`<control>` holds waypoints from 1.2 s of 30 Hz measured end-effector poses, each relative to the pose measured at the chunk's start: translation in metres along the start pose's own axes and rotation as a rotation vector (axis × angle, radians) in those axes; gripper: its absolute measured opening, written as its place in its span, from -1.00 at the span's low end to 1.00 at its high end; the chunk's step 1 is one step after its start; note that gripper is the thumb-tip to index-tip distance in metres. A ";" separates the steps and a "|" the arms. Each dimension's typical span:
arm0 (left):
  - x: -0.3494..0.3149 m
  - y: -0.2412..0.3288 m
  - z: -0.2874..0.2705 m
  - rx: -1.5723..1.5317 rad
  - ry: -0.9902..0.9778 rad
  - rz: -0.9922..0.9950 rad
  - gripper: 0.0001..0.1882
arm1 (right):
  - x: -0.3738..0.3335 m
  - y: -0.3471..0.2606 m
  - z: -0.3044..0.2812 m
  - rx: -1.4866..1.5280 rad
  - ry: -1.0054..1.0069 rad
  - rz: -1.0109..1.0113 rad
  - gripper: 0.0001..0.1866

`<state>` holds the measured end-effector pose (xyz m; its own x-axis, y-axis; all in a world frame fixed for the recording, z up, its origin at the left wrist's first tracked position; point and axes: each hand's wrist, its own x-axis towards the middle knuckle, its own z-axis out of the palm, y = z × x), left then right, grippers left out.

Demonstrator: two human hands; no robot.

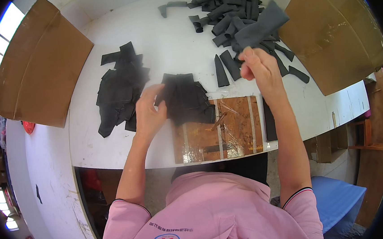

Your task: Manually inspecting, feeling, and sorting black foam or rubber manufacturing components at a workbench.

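Observation:
My right hand [260, 67] is raised over the right side of the table, fingers closed at the lower end of a dark grey fabric piece [263, 25]. The piece is a short, wide strip, tilted up to the right. My left hand [150, 111] is open, thumb and fingers apart, at the left edge of a layered stack of black fabric pieces [185, 97]. Whether its fingertips touch the stack I cannot tell. Left of that hand lies another, looser pile of black fabric pieces [119, 93].
A heap of dark grey folded or rolled pieces [228, 15] lies at the far right. A brown taped board [241, 129] sits at the table's front edge, partly under the black stack. Cardboard panels [38, 64] [333, 32] stand on both sides. A blue-covered object [339, 200] is at lower right.

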<state>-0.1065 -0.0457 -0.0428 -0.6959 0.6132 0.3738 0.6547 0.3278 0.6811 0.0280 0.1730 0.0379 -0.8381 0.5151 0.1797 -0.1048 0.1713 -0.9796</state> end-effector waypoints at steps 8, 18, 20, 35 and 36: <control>-0.015 -0.050 0.024 0.393 -0.223 0.073 -0.67 | -0.097 0.047 0.022 -0.144 0.084 0.207 -0.68; -0.008 -0.056 0.025 0.498 -0.191 0.183 -0.90 | -0.118 0.051 0.044 -0.187 -0.097 0.271 -0.69; -0.004 -0.066 0.030 0.493 -0.182 0.216 -0.92 | -0.119 0.053 0.047 -0.189 -0.131 0.299 -0.69; -0.056 0.041 -0.023 -0.826 -0.069 -0.440 -0.92 | -0.112 0.014 0.085 -0.310 -0.101 -0.140 -0.78; -0.060 0.049 -0.025 -0.830 -0.092 -0.444 -0.91 | -0.110 0.011 0.088 -0.291 -0.059 -0.188 -0.74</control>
<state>-0.0400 -0.0842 -0.0164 -0.7818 0.6212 -0.0543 -0.1083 -0.0495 0.9929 0.0722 0.0445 -0.0007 -0.8488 0.4038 0.3412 -0.1109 0.4950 -0.8618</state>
